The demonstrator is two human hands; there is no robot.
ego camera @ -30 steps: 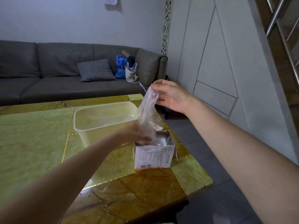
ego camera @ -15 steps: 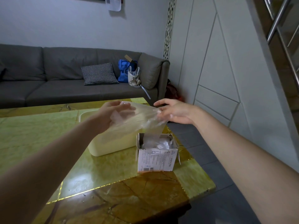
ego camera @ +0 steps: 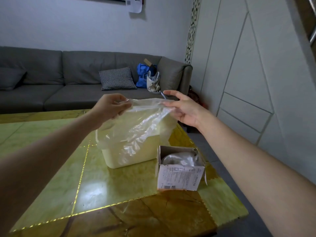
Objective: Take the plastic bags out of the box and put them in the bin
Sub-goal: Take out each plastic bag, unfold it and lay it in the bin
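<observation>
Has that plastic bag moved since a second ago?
Yes. The bag rose out of the box and went left, now spread over the bin between both hands.

one head-worn wide-angle camera looks forward and slightly down over the tabletop (ego camera: 95,183), close behind both arms, toward the sofa (ego camera: 51,79).
</observation>
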